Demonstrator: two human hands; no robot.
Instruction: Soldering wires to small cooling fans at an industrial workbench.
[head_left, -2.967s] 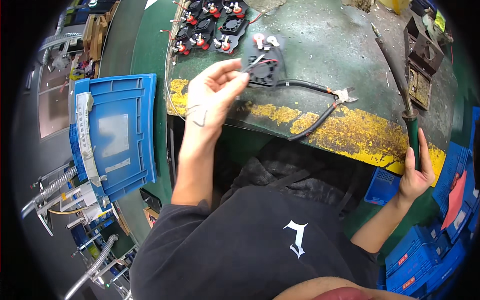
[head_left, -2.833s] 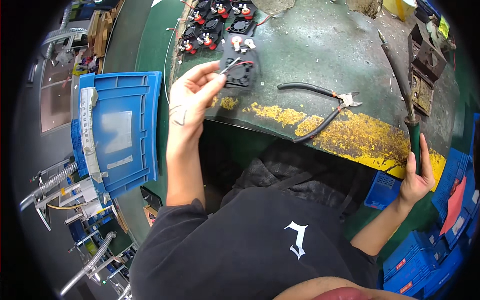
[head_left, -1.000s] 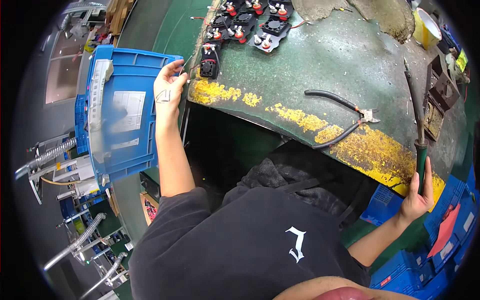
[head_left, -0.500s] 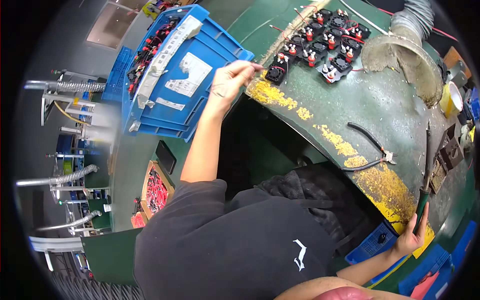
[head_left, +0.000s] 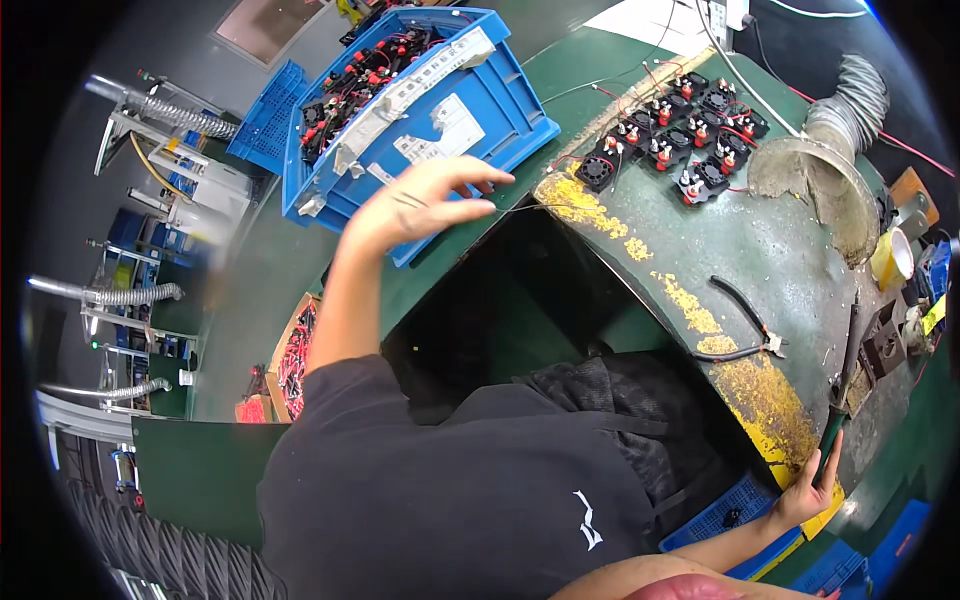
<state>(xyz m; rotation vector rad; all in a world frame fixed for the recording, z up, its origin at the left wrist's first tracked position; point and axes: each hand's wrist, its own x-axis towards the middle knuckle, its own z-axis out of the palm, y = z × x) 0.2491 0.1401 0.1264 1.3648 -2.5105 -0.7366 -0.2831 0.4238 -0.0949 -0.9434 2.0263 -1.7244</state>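
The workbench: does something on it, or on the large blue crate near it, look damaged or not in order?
Yes: along the workbench, the yellow edge stripe is worn into patches, with darker surface showing. On the large blue crate, the white label has a ragged gap and looks torn.

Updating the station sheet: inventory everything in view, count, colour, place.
Square plastic fan modules with red posts: about ten, black, bench's far left
Pliers with sleeved handles: one, black, bench front
Long soldering iron: one, green-handled, bench right
Rusty metal holder: one, brown, beside iron
Ribbed duct with crusted hood: one, grey, bench rear
Loaded plastic crate: one, blue, left of bench
Other bins: several, blue, lower right and left
Cardboard box with red contents: one, brown, left
Worn painted workbench: one, green, yellow-edged, right
Left hand: one, bare, before crate
Right hand: one, bare, on iron handle
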